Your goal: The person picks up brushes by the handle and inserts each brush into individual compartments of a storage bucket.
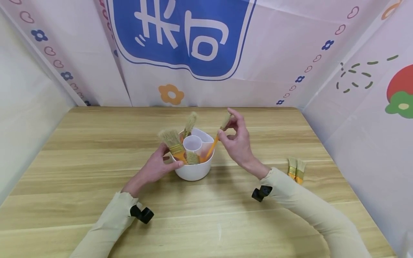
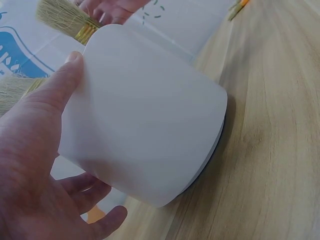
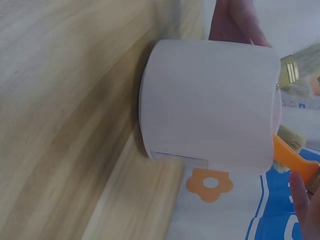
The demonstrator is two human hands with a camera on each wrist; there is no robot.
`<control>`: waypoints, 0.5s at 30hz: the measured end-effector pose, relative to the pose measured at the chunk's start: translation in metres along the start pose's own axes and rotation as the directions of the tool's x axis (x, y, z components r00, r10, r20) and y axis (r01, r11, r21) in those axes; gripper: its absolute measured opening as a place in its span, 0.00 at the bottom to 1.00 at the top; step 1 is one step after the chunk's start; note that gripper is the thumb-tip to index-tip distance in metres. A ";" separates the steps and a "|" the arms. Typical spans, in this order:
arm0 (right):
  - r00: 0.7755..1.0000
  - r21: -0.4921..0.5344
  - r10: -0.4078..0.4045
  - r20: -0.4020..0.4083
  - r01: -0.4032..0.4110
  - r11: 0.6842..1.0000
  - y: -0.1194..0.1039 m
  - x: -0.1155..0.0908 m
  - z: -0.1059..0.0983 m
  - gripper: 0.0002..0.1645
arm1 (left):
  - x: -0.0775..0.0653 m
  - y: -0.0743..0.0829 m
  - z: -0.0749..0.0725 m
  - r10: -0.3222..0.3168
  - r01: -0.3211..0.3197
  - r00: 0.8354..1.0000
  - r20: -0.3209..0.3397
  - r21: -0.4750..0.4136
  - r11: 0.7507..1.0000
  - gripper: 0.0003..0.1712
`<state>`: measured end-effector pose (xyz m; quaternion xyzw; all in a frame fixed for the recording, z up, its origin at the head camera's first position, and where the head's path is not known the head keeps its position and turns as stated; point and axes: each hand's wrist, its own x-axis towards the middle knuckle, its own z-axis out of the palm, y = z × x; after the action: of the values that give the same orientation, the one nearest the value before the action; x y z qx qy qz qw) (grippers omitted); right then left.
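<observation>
A white round caddy (image 1: 193,174) with inner compartments and a central cup stands on the table. My left hand (image 1: 157,166) grips its left side, thumb at the front rim and fingers behind. In the left wrist view the thumb lies along the white wall (image 2: 145,110). My right hand (image 1: 238,143) pinches a narrow paintbrush (image 1: 212,147) with an orange handle, bristles up, its lower end inside the right part of the caddy. A wide brush (image 1: 171,140) leans out at the left, another brush (image 1: 190,123) at the back, and a third brush's bristles (image 1: 192,158) show at the front.
Two more paintbrushes (image 1: 296,169) lie side by side on the wooden table (image 1: 200,222) at the right, partly behind the right sleeve (image 1: 306,200). Printed white sheets (image 1: 274,71) wall off the back and sides.
</observation>
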<state>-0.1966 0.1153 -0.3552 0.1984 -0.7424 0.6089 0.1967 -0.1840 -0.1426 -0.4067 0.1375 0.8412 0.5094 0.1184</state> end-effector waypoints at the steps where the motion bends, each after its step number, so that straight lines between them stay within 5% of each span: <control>1: 1.000 -0.013 0.013 0.011 -0.013 1.000 0.001 -0.001 0.002 0.38 | 0.000 0.000 0.000 0.000 0.000 1.000 0.000 0.000 1.000 0.48; 7: 0.996 -0.104 0.059 0.065 -0.052 0.993 0.008 -0.007 0.010 0.38 | 0.000 -0.001 0.000 0.001 -0.001 1.000 0.001 -0.007 1.000 0.48; 15: 0.993 -0.233 0.000 0.116 0.028 0.972 0.009 -0.015 0.018 0.36 | 0.000 0.000 -0.001 0.005 -0.005 1.000 -0.004 -0.006 1.000 0.48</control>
<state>-0.1895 0.1001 -0.3739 0.2138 -0.8179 0.5030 0.1798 -0.1845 -0.1438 -0.4065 0.1382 0.8396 0.5125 0.1159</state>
